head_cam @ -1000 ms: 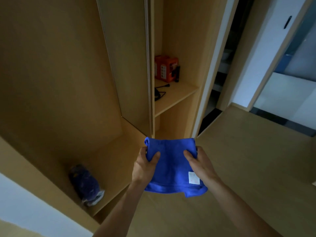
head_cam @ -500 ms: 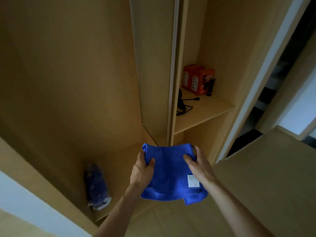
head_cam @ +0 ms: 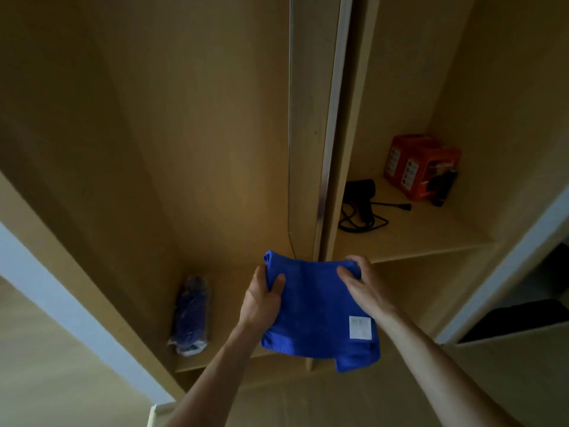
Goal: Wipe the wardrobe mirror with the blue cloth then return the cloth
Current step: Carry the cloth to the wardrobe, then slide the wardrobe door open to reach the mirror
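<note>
Left hand (head_cam: 261, 298) and right hand (head_cam: 361, 286) still pinch the folded blue cloth (head_cam: 314, 306) by its top corners — the pale wooden shelf (head_cam: 415, 238) now looms nearer.

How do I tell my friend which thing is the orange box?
Find the open wooden wardrobe, then the shelf in its right-hand part. At the back of it stands the orange box; its neighbour, a black gadget with a cord, is dark and low, while the box is bright, tall and has white labels.
</note>
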{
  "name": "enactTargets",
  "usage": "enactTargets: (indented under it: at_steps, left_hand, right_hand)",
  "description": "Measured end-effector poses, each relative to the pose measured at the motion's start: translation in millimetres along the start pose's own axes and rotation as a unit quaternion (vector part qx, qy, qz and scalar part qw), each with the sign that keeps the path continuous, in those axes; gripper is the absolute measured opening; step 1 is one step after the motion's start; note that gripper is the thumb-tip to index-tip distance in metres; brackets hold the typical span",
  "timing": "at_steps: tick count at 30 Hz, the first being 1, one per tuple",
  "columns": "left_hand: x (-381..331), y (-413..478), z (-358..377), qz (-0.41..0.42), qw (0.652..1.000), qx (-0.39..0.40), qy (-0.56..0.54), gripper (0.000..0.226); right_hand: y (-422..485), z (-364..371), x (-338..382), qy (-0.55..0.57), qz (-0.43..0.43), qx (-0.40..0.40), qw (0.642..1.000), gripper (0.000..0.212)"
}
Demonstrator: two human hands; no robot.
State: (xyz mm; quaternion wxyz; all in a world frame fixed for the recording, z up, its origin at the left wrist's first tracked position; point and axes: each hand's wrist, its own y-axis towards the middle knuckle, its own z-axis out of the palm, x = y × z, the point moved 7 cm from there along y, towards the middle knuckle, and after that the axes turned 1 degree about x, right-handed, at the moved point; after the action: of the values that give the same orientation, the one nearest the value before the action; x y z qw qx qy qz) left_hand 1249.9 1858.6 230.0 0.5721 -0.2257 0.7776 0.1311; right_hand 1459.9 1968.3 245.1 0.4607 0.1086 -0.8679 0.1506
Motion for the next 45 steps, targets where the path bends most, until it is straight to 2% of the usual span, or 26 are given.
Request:
enactTargets:
  at_steps: [6,13,24,31,36,45]
  left_hand:
    - [-23,14,-14,0.013,0.999,-0.045,0.019,0.027]
    - [-35,38,-29,0.025,0.998,-0.049,0.014,0.023]
    - [-58,63,-42,0.038,0.998,-0.029,-0.042,0.029]
    - [-62,61,-43,0.066,0.995,0.003,-0.080,0.026]
    - [-53,57,-45,0.080,0.995,0.007,-0.063,0.022]
    - [-46,54,-46,0.051,0.998,0.010,-0.038,0.017]
  right_hand:
    - [21,-4,17,-0.029,-0.021,0.003,0.999,0.036]
    - [40,2,44,-0.060,-0.042,0.022,0.997,0.035]
    - [45,3,61,-0.063,-0.032,0.005,0.997,0.039]
    - [44,2,72,-0.054,-0.025,-0.005,0.998,0.045]
    - [42,2,86,-0.045,-0.046,-0.027,0.998,0.051]
    - [46,-5,114,-0.051,-0.092,-0.043,0.994,0.066]
